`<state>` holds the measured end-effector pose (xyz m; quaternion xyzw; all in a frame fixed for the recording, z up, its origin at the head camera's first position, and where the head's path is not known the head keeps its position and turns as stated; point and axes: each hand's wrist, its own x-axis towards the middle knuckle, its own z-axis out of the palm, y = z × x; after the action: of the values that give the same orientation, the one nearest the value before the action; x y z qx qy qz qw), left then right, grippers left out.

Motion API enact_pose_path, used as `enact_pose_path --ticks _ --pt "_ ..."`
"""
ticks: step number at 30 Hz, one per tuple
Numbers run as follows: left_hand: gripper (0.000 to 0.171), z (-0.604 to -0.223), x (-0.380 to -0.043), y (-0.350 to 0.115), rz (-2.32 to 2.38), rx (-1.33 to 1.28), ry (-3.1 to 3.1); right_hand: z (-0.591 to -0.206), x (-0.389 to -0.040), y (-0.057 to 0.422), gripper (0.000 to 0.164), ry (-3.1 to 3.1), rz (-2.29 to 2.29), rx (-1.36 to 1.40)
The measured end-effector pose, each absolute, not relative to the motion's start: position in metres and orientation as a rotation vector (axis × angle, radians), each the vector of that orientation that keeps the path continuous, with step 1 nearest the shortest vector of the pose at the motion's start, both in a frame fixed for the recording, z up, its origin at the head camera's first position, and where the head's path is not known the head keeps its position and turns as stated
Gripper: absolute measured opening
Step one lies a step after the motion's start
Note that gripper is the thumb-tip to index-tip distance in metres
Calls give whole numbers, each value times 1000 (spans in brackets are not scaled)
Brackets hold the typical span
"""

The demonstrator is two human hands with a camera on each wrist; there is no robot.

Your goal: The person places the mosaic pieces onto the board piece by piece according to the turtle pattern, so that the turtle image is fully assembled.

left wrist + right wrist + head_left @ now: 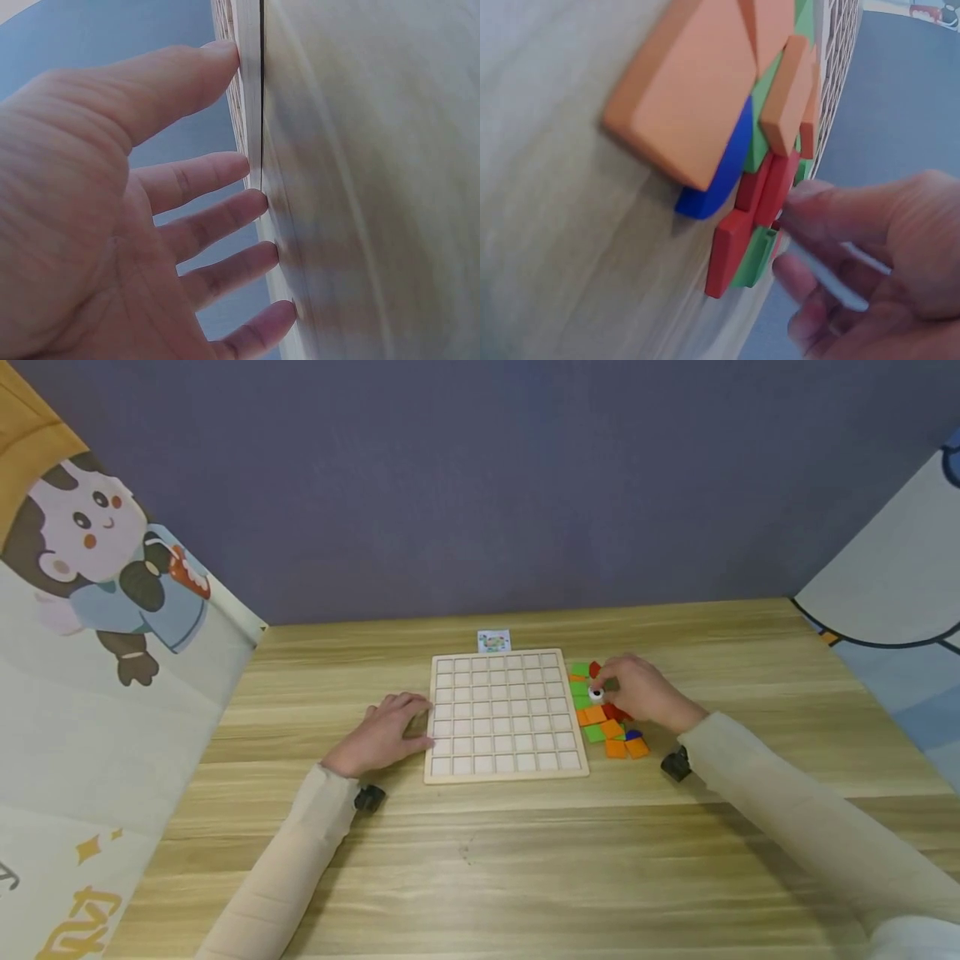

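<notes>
A wooden grid board [504, 778] with square cells lies on the table. My left hand [384, 732] touches its left edge, fingers and thumb spread and nearly straight; the left wrist view shows the fingertips [279, 311] along the board's side. My right hand [641, 692] is over the pile of colored tiles right of the board, pinching a round white eye piece [596, 695] with a black dot. In the right wrist view the thumb and curled fingers mostly hide that piece. Around it lie green tiles [580, 689], orange tiles [615, 749], red tiles [731, 251] and a blue piece [720, 180].
A small picture card [493, 641] lies at the board's back edge. Behind the table [465, 860] stands a dark blue-grey wall [480, 493]. Cartoon-printed panels [45, 710] flank the table on both sides.
</notes>
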<state>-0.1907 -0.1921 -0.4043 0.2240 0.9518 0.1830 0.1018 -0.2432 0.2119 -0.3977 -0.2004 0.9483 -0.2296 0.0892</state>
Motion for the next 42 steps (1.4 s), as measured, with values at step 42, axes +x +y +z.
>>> enact_pose_path --ticks 42 --pt "62 -404 -190 -192 524 653 2818 -385 -243 175 23 3077 -996 -628"
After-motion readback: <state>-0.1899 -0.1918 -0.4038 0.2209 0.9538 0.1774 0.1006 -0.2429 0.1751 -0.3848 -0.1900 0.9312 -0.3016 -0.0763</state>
